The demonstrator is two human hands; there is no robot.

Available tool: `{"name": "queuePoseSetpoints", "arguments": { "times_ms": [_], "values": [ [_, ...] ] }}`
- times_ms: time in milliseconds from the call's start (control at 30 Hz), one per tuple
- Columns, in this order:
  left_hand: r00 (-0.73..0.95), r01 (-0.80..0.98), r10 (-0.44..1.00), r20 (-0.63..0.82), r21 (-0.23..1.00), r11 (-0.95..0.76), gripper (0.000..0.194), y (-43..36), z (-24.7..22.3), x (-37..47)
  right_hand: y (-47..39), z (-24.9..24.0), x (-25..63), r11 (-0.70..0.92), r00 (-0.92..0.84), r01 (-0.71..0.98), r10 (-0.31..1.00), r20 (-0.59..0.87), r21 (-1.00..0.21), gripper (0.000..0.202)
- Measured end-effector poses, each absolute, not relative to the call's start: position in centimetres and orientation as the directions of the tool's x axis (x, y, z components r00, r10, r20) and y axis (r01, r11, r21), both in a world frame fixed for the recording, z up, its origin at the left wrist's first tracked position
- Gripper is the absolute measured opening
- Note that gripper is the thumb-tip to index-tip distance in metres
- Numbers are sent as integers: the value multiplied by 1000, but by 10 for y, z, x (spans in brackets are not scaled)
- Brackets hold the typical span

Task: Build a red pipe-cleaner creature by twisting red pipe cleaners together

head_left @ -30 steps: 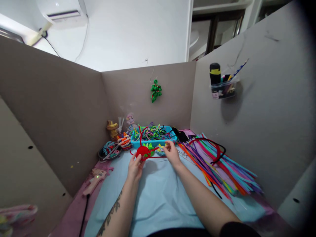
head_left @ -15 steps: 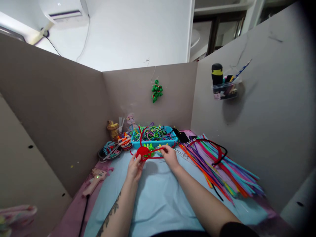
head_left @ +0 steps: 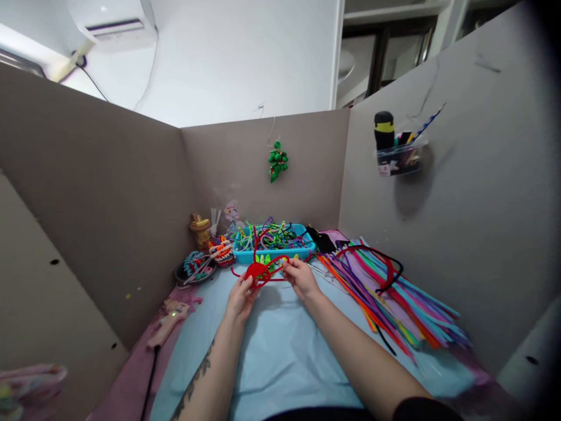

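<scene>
A red pipe-cleaner figure (head_left: 257, 271) with a round, tightly coiled body is held above the blue cloth. My left hand (head_left: 240, 297) grips its body from the lower left, thumb in front. Several red strands stick out of it, one upward and others to the sides. My right hand (head_left: 300, 276) pinches a red pipe cleaner (head_left: 279, 261) that bends in an arc from the body. Behind the figure, small green pieces (head_left: 265, 264) are partly hidden.
A blue tray (head_left: 245, 255) of pipe-cleaner scraps stands behind my hands. Colourful pipe cleaners (head_left: 385, 298) lie in a pile at right. A glue gun (head_left: 169, 321) with a lit green light and a dark bowl (head_left: 193, 273) are at left. Grey panels enclose the table.
The red strand has gone from nearly straight to bowed into an arc. My right hand has turned slightly, and the red body has shifted a little to the right.
</scene>
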State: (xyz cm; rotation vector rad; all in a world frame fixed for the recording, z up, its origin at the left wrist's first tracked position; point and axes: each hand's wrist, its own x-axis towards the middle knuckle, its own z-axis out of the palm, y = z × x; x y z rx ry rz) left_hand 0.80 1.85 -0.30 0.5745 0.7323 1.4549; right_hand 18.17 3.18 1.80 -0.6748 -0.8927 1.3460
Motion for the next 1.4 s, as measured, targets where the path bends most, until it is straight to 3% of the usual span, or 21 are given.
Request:
{"name": "queuePoseSetpoints", "arguments": {
  "times_ms": [100,233,300,533,733,900,1000,1100,1267,1400],
  "values": [
    [48,-652,998,-38,756,60,33,17,-2,8,34,16,183,-76,-121,-600,993,-4,-796,20],
    [124,-642,992,14,763,69,37,12,1,10,34,14,182,-350,-305,-507,928,-215,-788,17],
    [155,-638,987,31,766,76,41,9,3,12,32,14,179,-388,-349,-456,906,-240,-801,22],
    [128,-644,990,64,764,34,50,10,3,12,18,18,164,-47,-218,-205,976,-2,-978,30],
    [80,-686,996,37,727,28,42,13,2,12,15,15,157,42,-270,-99,960,68,-994,31],
    [-80,-737,997,-10,674,-53,29,19,0,10,20,7,158,178,-80,-15,981,179,-984,20],
    [-176,-723,984,-18,681,-117,30,22,-2,11,12,5,155,449,20,171,888,459,-877,10],
    [-190,-702,982,16,697,-147,34,20,-4,16,-1,6,147,683,-175,369,717,674,-630,17],
    [-132,-684,989,61,717,-135,48,16,-6,25,-10,7,133,756,-299,496,610,734,-427,22],
    [-142,-667,989,-31,742,-73,48,19,-7,23,-22,7,125,872,-462,395,461,758,-290,21]
  ]
}}
